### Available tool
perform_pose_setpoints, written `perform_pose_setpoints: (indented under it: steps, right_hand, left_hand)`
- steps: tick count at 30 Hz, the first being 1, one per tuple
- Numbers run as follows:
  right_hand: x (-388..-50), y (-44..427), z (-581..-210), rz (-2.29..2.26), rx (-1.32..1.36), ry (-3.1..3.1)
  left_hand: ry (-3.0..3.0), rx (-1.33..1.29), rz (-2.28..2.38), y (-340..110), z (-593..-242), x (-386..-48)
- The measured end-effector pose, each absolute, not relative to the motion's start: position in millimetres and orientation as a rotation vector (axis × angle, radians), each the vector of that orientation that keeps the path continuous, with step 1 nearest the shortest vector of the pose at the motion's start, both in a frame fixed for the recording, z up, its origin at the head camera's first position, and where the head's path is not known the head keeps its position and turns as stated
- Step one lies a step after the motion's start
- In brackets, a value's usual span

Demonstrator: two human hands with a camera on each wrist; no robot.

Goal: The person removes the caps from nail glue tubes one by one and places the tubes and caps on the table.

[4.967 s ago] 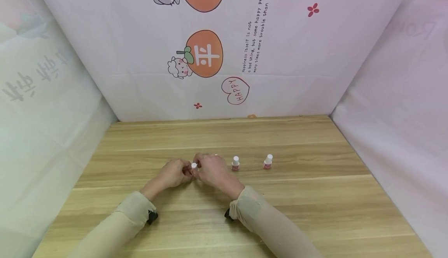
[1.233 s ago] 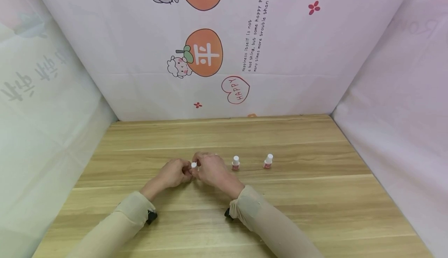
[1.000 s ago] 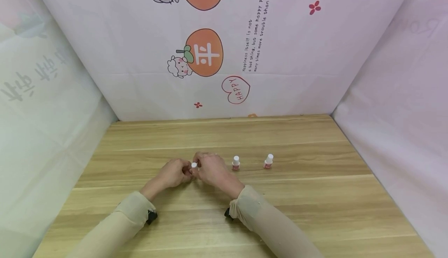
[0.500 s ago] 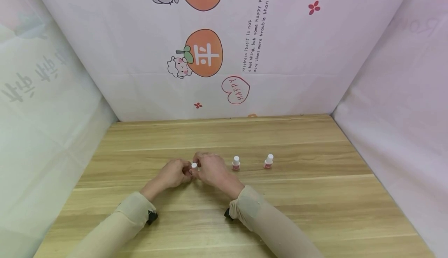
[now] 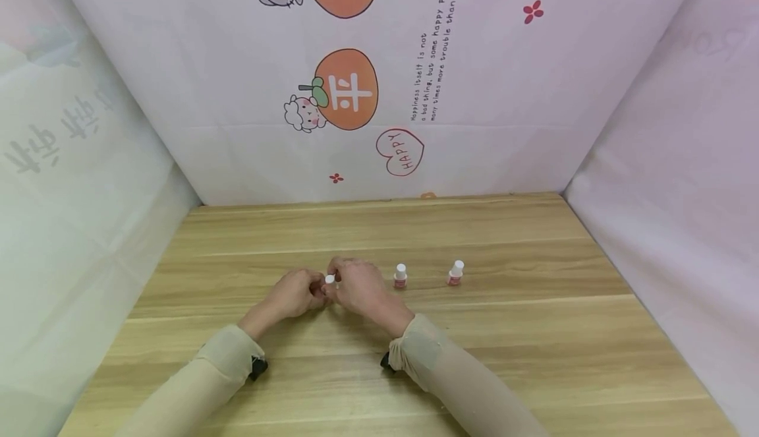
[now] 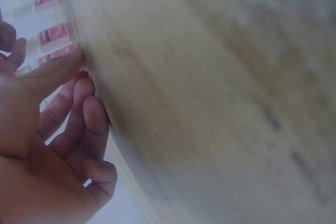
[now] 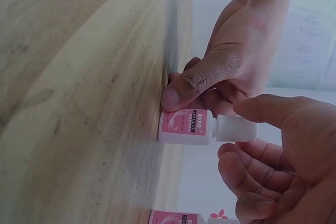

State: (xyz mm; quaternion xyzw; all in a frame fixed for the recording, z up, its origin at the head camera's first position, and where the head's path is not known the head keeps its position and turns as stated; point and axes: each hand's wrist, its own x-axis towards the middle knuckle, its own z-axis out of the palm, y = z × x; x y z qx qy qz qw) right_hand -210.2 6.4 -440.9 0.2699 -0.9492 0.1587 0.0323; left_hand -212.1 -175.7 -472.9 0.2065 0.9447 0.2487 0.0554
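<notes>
Wooden tabletop [image 5: 504, 358], printed backdrop [image 5: 486, 153], two bottles [image 5: 400, 277] past right hand [image 5: 363, 287]

Wooden table [image 5: 338, 364], white backdrop [image 5: 394, 87] (printed)

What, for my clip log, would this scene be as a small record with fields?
left hand: thumb at the lower body of the held bottle
right hand: fingers around its white cap
held bottle: upright on the wooden table
label: pink
other bottles: three, standing; one hidden from the head view by the right hand
</notes>
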Motion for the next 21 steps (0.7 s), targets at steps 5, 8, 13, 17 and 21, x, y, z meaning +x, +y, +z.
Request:
perform_pose_setpoints:
  steps: [5, 8, 13, 17, 21]
  right_hand:
    - [-209.4, 7.0, -439.3, 0.503, 0.837, -2.907]
    - [-208.9, 6.7, -439.3, 0.5, 0.843, -2.898]
    - [-209.0, 6.3, -439.8, 0.479, 0.838, -2.897]
    - [-209.4, 6.3, -440.1, 0.467, 0.818, -2.921]
    - [-209.3, 6.6, -439.7, 0.476, 0.822, -2.926]
  left_hand:
    - [2.862, 0.619, 0.762, -175.0, -472.1, -212.7]
    - [2.87, 0.631, 0.751, -175.3, -472.5, -212.8]
    - [2.878, 0.632, 0.743, -174.9, -471.6, -212.4]
    - [2.892, 0.652, 0.736, -174.9, -472.3, -212.6]
    - [2.903, 0.689, 0.735, -175.5, -473.9, -212.9]
